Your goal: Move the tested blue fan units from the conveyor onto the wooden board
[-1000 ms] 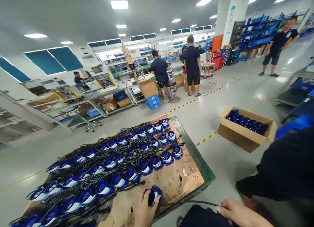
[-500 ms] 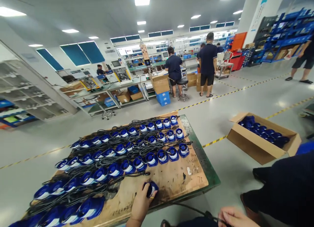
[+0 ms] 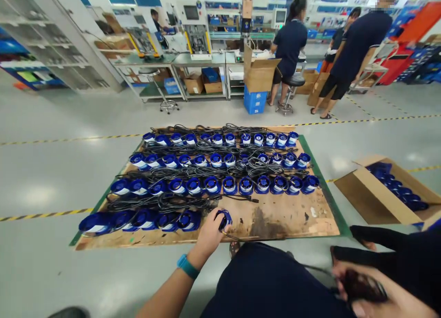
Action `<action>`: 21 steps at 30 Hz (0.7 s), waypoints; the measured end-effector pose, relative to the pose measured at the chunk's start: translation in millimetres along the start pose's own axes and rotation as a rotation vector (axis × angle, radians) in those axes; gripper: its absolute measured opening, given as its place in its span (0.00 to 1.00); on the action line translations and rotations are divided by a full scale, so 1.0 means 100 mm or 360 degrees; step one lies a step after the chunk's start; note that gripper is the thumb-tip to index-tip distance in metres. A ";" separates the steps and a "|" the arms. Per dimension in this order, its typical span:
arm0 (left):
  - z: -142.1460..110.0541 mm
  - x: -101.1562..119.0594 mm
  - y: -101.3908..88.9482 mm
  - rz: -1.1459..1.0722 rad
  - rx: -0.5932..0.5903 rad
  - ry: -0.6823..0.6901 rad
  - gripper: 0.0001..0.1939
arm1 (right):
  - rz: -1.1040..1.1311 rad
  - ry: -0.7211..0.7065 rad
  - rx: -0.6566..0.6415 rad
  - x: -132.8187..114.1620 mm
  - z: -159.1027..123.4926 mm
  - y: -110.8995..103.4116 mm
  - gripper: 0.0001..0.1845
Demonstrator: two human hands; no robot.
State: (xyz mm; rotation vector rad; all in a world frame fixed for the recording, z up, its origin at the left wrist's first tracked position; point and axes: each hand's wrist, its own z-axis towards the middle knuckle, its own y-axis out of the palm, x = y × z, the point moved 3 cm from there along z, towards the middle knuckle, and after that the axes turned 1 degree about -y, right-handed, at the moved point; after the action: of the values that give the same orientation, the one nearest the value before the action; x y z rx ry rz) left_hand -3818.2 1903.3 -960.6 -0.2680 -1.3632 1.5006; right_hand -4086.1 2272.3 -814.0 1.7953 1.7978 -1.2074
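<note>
My left hand (image 3: 209, 231), with a teal wristband, grips a blue round housing (image 3: 226, 220) at the front edge of the wooden board (image 3: 275, 221). A thin cable trails from this housing toward my right side. Low on the right, my blurred right hand (image 3: 389, 295) is closed around a dark bundle of cable (image 3: 364, 287). Rows of similar blue housings (image 3: 263, 184) with white labels stand on the board, and black cables (image 3: 172, 201) lie coiled between the rows. The front row (image 3: 189, 220) ends just left of my left hand.
A cardboard box (image 3: 358, 189) holding more blue parts stands on the floor at right, beside a person's dark-clothed legs (image 3: 372, 258). Across the floor, people (image 3: 291, 40) stand near workbenches (image 3: 206, 58). A stool (image 3: 291, 81) and stacked boxes (image 3: 255, 100) are there too.
The view has turned downward and to the right, so the board appears squarer on. My left hand still holds the blue housing. My right hand has come further into view with the cable bundle.
</note>
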 end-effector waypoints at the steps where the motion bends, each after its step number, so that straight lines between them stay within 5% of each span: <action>1: -0.04 -0.08 -0.02 -0.0006 0.0000 -0.0002 0.12 | -0.0054 -0.0042 -0.0008 -0.40 0.11 0.07 0.29; 5: -0.18 -0.29 -0.04 -0.0021 -0.0046 -0.0032 0.13 | -0.0693 -0.0703 0.0359 -2.03 0.76 0.55 0.21; 7: -0.24 -0.32 -0.03 -0.0064 -0.0050 -0.0034 0.12 | -0.1085 -0.0774 0.0636 -2.66 1.15 0.84 0.19; 9: -0.29 -0.31 -0.02 -0.0123 0.0029 -0.0027 0.13 | -0.1350 -0.0769 0.0662 -3.11 1.56 1.09 0.18; 15: -0.42 -0.22 -0.06 -0.0251 0.0231 -0.0044 0.48 | -0.1420 -0.0390 0.0324 -3.65 2.53 1.46 0.18; 21: -0.38 -0.22 -0.05 -0.0174 0.0378 0.0104 0.30 | -0.1584 -0.0692 0.0264 -3.75 2.95 2.46 0.16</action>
State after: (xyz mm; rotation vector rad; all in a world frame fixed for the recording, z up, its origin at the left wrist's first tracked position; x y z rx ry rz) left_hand -3778.1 1908.3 -978.7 -0.0899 -1.1176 1.5312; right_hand -3895.4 1771.2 -790.7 0.5093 2.3836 -1.9181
